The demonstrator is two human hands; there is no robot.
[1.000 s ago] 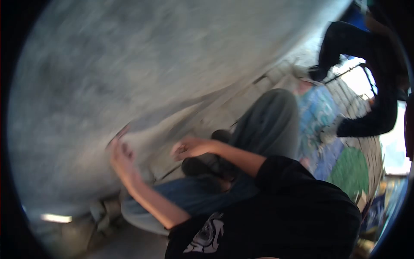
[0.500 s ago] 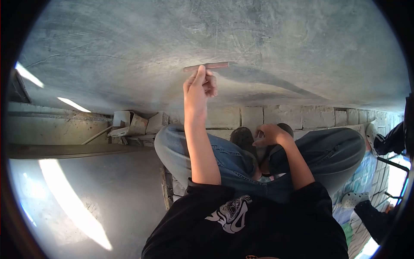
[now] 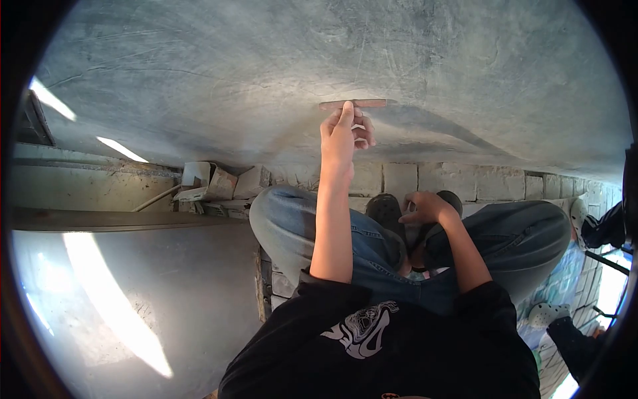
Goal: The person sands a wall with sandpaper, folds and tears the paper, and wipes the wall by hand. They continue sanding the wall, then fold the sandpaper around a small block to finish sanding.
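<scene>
My left hand [image 3: 347,136] pinches a narrow reddish-brown strip [image 3: 371,103] between thumb and fingers. The strip lies nearly level, flat side against or very close to a smooth grey wall [image 3: 266,53] in front of me. Its exact kind does not show. My right hand [image 3: 427,207] hangs over my crossed ankles, fingers loosely bent and holding nothing that I can see. Beneath it are my dark clogs [image 3: 384,211], partly covered by the hand.
On the left stands a grey panel [image 3: 199,279] with bright sun patches. Broken blocks [image 3: 222,183] are piled by the wall's foot. Pale bricks [image 3: 458,181] pave the ground. At right, another person's light clogs [image 3: 549,314] and dark trouser legs show beside a dark metal frame [image 3: 608,263].
My left hand has slid the strip to the right along the wall. The whole view has shifted slightly. My right hand stays over my ankles.
</scene>
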